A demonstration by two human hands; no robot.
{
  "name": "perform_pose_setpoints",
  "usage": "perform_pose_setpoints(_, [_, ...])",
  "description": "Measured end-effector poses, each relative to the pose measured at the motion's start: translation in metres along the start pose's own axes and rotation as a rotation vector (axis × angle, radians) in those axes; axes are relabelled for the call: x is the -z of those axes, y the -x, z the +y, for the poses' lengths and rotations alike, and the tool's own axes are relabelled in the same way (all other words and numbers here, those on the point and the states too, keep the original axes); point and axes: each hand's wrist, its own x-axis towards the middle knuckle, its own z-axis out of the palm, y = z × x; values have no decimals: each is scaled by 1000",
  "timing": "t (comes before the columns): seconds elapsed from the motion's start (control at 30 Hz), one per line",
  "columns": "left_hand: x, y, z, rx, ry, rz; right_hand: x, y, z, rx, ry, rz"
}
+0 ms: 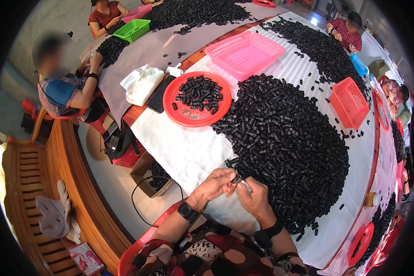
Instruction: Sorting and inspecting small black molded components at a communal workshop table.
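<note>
Okay, left hand (216, 184) curled nearly closed, fingertips pinching small black piece (236, 179) above white cloth (184, 147), just beside black pile (290, 152); right hand (255, 198) closed round slim pale tool (246, 185), exact kind unclear, close against piece; risk: tool skidding, if pushed too firmly, could nick left hand; slack pinch could lose piece among lookalikes in black pile

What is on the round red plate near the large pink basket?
Small black pieces lie heaped on the red plate, and a few greenish marks show on its near side. The pieces cover the middle, so what is under them cannot be seen.
</note>
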Motion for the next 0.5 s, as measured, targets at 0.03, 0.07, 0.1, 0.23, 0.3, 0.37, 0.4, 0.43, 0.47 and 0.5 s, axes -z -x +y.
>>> perform_pose_setpoints(0.03, [-3, -1, 1, -6, -5, 22, 0, 0, 0, -5, -50, 26])
perform_pose_setpoints(0.07, [-5, 1, 5, -4, -9, 22, 0, 0, 2, -4, -52, 29])
perform_pose_setpoints(0.1, [-8, 4, 11, -18, -113, 94, 0, 0, 4, -4, -51, 25])
perform_pose_setpoints(0.23, [-14, 6, 55, -187, -386, 324, 0, 2, 3, 12, -60, 43])
perform_pose_setpoints(0.3, [-19, -1, 89, -332, -563, 419, 0, 2, 2, 20, -53, 43])
perform_pose_setpoints(0.37, [-21, -11, 121, -504, -635, 427, 0, 3, 4, 32, -44, 38])
perform_pose_setpoints(0.4, [-27, -15, 133, -587, -611, 450, -1, 3, 4, 22, -51, 31])
perform_pose_setpoints(0.43, [-26, -20, 140, -661, -700, 511, -1, 3, 4, 11, -56, 27])
perform_pose_setpoints(0.47, [-26, -19, 141, -668, -802, 521, 0, 3, 4, 13, -56, 31])
perform_pose_setpoints(0.5, [-28, -17, 141, -673, -904, 532, 0, 3, 4, 15, -40, 26])
